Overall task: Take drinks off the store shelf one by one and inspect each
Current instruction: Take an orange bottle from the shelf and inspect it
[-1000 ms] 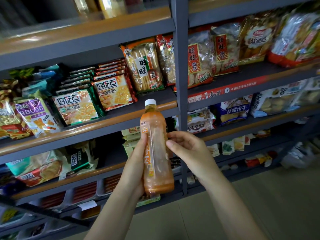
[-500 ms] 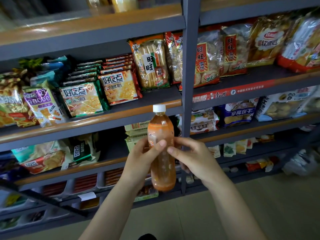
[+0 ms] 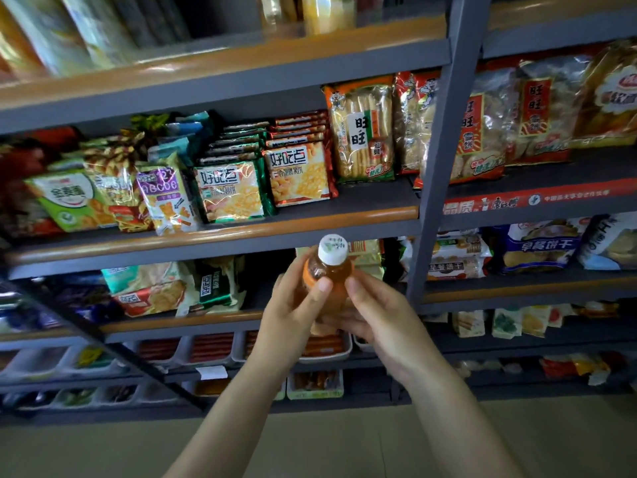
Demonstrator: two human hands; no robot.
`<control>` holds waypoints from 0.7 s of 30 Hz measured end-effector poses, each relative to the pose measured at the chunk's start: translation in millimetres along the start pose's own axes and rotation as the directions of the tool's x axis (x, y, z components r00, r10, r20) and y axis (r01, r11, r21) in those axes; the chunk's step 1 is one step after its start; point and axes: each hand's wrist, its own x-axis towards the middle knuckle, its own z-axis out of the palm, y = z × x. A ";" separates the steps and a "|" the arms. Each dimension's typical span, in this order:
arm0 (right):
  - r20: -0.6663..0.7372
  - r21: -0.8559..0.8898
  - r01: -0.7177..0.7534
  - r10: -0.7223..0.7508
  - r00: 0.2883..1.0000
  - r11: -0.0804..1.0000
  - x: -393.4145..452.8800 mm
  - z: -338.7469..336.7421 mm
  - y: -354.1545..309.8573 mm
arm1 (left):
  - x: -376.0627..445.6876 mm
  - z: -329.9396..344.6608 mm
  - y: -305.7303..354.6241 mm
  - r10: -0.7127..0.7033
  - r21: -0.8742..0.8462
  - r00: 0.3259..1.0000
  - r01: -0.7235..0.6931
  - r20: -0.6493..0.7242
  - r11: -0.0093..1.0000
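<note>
- The shelving (image 3: 220, 232), grey with orange front strips, fills the view from 9 to 3 o'clock; a grey post (image 3: 437, 160) stands upright at about 1 o'clock from the middle.
- Snack bags (image 3: 234, 191) crowd the middle shelf at 10 o'clock, and rice-cracker packs (image 3: 362, 132) stand upright at 12 o'clock, just left of the post.
- More packs (image 3: 537, 246) lie on the shelf at 3 o'clock; white trays (image 3: 210, 350) sit low at 8 o'clock.
- The floor (image 3: 344, 450) runs along the bottom at 6 o'clock.
- The left hand (image 3: 293, 315) wraps the bottle's left side, thumb laid across the front near the shoulder.
- The right hand (image 3: 382, 322) grips the bottle from the right at 3 o'clock of it, thumb tip near the left thumb, fingers curled under the body.
- The bottle (image 3: 327, 281), amber drink inside, is held between both hands in front of the shelving, near the middle of the view, tilted with its top toward the camera.
- The cap (image 3: 332, 249), white, faces up at 12 o'clock of the bottle.
</note>
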 end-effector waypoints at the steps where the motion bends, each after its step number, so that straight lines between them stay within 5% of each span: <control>1: 0.012 0.015 0.010 -0.011 1.000 1.000 1.8 2.3 1.6 | -1.7 -3.7 0.2 -0.003 -0.022 1.000 0.003 0.012 1.000; 21: 0.046 0.118 0.086 -0.092 0.995 0.989 10.2 8.6 1.1 | -2.3 -25.2 0.5 0.016 -0.058 0.986 -0.006 0.165 0.998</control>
